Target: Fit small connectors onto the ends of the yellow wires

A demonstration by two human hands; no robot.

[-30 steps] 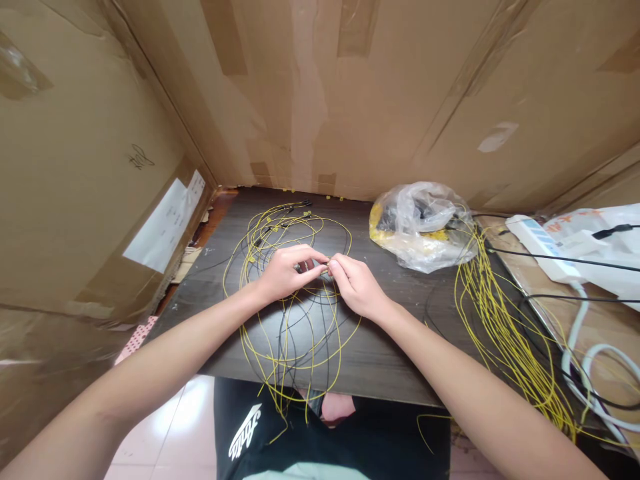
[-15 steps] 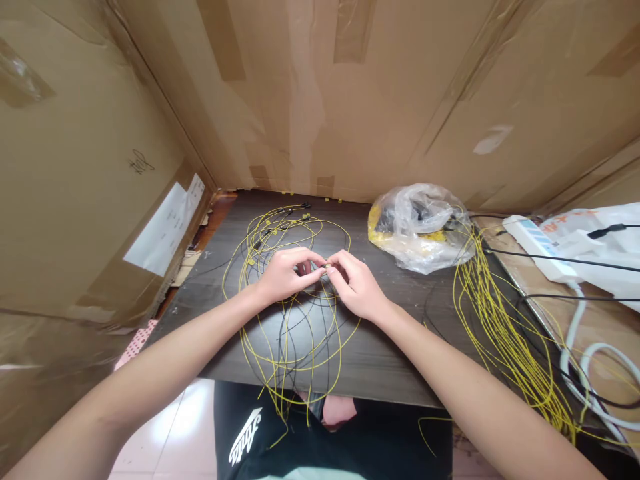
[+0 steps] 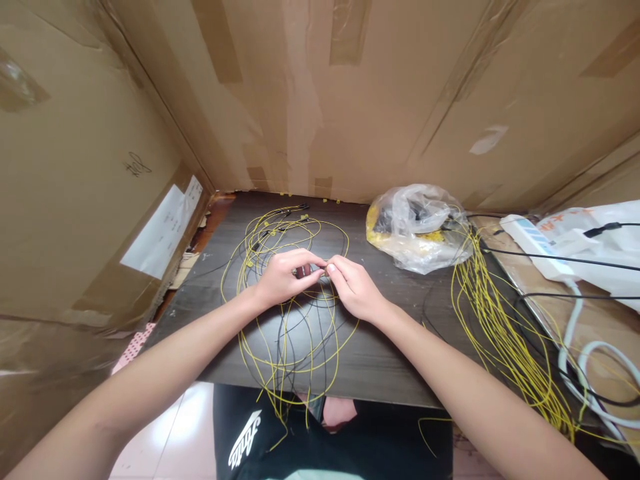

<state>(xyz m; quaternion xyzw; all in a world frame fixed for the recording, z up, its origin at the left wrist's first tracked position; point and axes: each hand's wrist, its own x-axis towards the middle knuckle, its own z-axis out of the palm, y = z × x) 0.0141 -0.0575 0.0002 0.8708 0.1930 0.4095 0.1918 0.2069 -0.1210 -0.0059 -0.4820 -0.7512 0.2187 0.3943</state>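
Observation:
Above the middle of the dark table (image 3: 370, 360), my left hand (image 3: 293, 275) and my right hand (image 3: 354, 287) meet at their fingertips. Both hands are pinched around something small at the end of a wire; the fingers mostly cover it, so I cannot make it out. Loose loops of yellow and black wire (image 3: 300, 367) lie under and around my hands and hang over the table's front edge. Small black connectors (image 3: 261, 239) and yellow bits sit among the loops behind my left hand.
A clear plastic bag (image 3: 423, 230) with yellow and black parts stands at the back right. Beside it lies a thick bundle of yellow wires (image 3: 500, 333). Farther right are a white power strip (image 3: 535, 247) and cables. Cardboard walls (image 3: 320, 120) enclose the left and back.
My right fingers have closed more tightly over the small piece, which is now more covered. My left hand has barely moved. The view has shifted slightly.

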